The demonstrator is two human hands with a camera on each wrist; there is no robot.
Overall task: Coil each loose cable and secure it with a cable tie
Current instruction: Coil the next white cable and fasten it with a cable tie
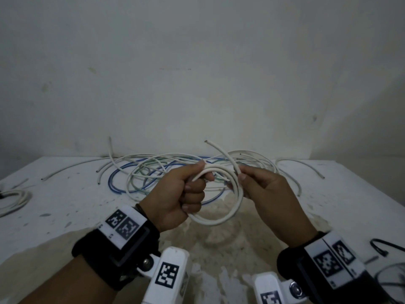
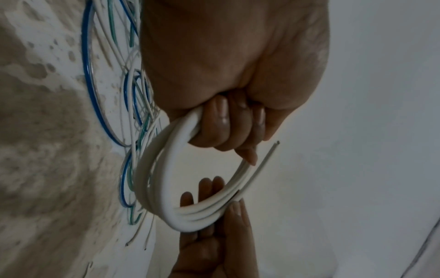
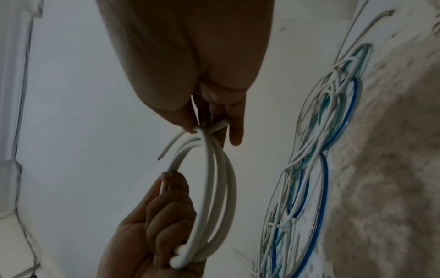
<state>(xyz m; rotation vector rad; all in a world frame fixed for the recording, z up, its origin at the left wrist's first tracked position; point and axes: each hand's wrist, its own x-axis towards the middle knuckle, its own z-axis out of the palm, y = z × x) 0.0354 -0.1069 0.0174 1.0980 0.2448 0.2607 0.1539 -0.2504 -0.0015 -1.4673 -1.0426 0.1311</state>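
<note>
A thick white cable (image 1: 235,200) is wound into a small coil of several loops and held above the table between both hands. My left hand (image 1: 186,191) grips one side of the coil (image 2: 164,169) in a fist, thumb on top. My right hand (image 1: 258,185) pinches the opposite side of the coil (image 3: 214,169) between thumb and fingers. The cable's free end (image 1: 210,143) sticks up and back past the right thumb. A black cable tie (image 1: 382,247) lies on the table at the right edge, apart from both hands.
A tangle of loose white, blue and green cables (image 1: 153,172) sprawls across the back of the white table (image 1: 65,205). Another white coil (image 1: 15,199) lies at the left edge. A wall rises just behind. The near middle of the tabletop is worn bare.
</note>
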